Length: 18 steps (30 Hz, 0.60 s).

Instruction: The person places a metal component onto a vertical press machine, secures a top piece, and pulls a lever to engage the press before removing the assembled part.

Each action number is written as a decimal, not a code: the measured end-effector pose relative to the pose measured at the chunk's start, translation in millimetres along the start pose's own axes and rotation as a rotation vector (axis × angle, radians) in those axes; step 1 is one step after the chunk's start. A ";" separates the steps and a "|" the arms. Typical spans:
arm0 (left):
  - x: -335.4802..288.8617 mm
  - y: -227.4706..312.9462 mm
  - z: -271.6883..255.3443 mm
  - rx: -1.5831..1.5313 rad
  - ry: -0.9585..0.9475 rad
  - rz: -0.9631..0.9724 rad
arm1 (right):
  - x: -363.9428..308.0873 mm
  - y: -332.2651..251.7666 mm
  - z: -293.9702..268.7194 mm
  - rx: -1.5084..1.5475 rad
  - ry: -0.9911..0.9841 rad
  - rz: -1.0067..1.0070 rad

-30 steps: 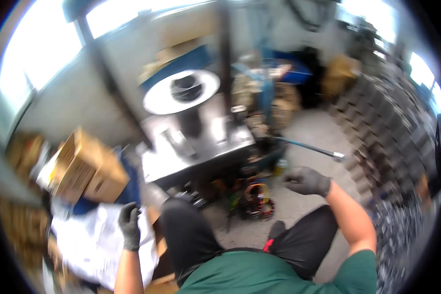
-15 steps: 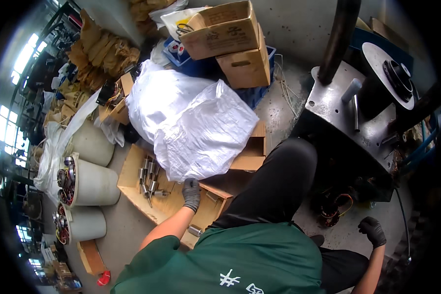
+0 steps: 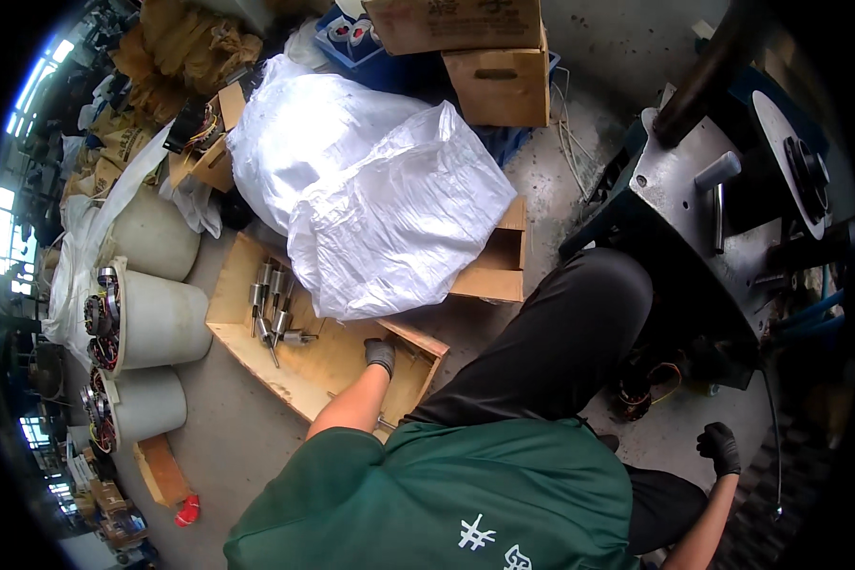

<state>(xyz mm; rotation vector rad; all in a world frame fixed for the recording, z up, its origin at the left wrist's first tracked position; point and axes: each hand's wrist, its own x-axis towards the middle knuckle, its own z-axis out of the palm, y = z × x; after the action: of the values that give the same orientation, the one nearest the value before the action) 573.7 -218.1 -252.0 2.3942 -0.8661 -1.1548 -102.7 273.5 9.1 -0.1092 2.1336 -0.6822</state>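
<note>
My left hand (image 3: 380, 354), in a dark grey glove, reaches down into a shallow wooden box (image 3: 256, 365). The back of that hand faces up and hides its fingers, so I cannot tell whether it holds anything. Several metal cylinders with thin shafts, which look like motor rotors (image 3: 281, 324), lie in the left part of the box, apart from the hand. Another shaft partly shows beside the hand, towards the box's right end. Off to the right, my gloved right hand (image 3: 719, 448) hangs above the floor, its fingers curled, with nothing visible in them.
A large white sack (image 3: 380, 209) overhangs the box's far side. Left stand pale buckets (image 3: 161, 318) with wound motor parts at their mouths. Cardboard boxes (image 3: 499, 85) are stacked behind. A heavy black machine (image 3: 684, 218) with a metal plate stands right, a wired coil (image 3: 635, 391) below.
My left hand has moved from the sack's lower edge down into the box. The view has shifted, so the surroundings sit higher in it. My right hand remains curled.
</note>
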 end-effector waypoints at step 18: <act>39.5 -40.3 56.8 1.746 -0.497 0.642 | -31.0 -50.6 32.5 -0.203 0.016 -0.024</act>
<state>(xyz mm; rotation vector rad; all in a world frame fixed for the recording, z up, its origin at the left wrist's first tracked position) 562.9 -216.0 -331.3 2.0857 -3.5282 -0.6473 -66.7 226.3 41.8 -0.2403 2.2159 -0.4803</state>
